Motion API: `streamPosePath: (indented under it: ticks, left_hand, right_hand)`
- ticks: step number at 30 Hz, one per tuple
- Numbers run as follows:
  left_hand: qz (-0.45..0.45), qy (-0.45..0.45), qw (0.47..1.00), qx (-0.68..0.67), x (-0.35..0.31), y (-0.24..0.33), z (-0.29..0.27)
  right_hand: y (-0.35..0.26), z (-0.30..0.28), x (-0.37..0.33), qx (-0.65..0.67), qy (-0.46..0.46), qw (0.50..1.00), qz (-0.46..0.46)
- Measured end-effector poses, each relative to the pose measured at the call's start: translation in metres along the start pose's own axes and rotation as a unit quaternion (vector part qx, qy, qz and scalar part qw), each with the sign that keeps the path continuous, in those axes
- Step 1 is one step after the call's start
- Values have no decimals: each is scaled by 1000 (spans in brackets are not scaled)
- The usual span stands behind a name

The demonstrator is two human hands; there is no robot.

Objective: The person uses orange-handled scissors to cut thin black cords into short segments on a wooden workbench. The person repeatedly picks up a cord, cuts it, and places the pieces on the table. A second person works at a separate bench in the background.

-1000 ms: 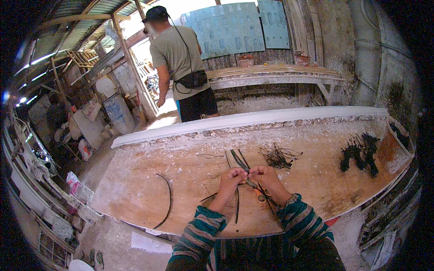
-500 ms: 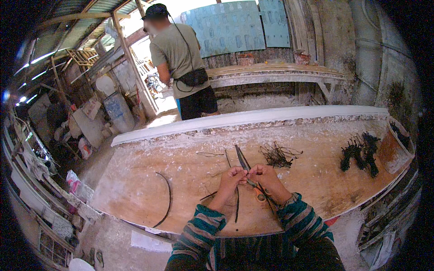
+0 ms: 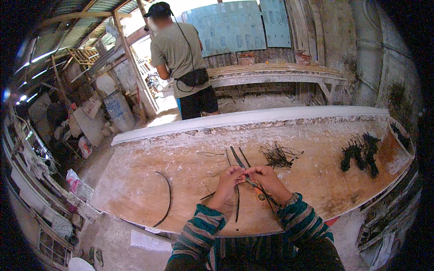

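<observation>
Lying beneath the hands (image 3: pixel 229 179), orange-handled scissors (image 3: pixel 260 196) sit near tangled dark strands (image 3: pixel 278 156).

I've scissors (image 3: pixel 257 189) at ctr; on table (image 3: pixel 135 180): strip (image 3: pixel 170 194) lower L of frame, loop pile (image 3: pixel 276 156) ctr-R, bundles (image 3: pixel 372 153) mid R, L of bucket (image 3: pixel 392 156).

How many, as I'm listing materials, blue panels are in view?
2: a wide panel above the back bench, a narrower panel to its right; others may be hidden.
</observation>
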State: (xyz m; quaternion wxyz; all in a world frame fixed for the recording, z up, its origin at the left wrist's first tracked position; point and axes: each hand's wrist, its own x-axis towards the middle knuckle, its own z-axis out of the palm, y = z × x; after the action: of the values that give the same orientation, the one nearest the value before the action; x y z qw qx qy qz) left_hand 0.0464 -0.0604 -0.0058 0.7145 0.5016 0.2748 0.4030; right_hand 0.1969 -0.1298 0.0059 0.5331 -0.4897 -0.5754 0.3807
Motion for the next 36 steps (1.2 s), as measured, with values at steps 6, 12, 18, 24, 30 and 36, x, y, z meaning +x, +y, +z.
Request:
streamPosePath:
  ticks: [6,12,18,24,30,36]
  left_hand:
    - [-21,-3,1000,-18,5,-3,-3]
    - [-15,-25,999,-39,4,-6,-4]
    - [-19,-14,1000,0,0,-2,1]
    - [-12,-41,999,27,-15,12,17]
    - [21,-54,997,47,-10,4,10]
    - [44,-27,998,-23,-2,0,2]
  right_hand:
    - [-7,5,-2,23,4,1000,-15]
    - [-17,7,-5,-95,40,992,-75]
    - [5,9,2,73,106,992,-1]
    - [9,8,2,192,139,971,39]
    - [11,8,4,242,110,962,64]
    - [6,7,3,196,62,978,43]
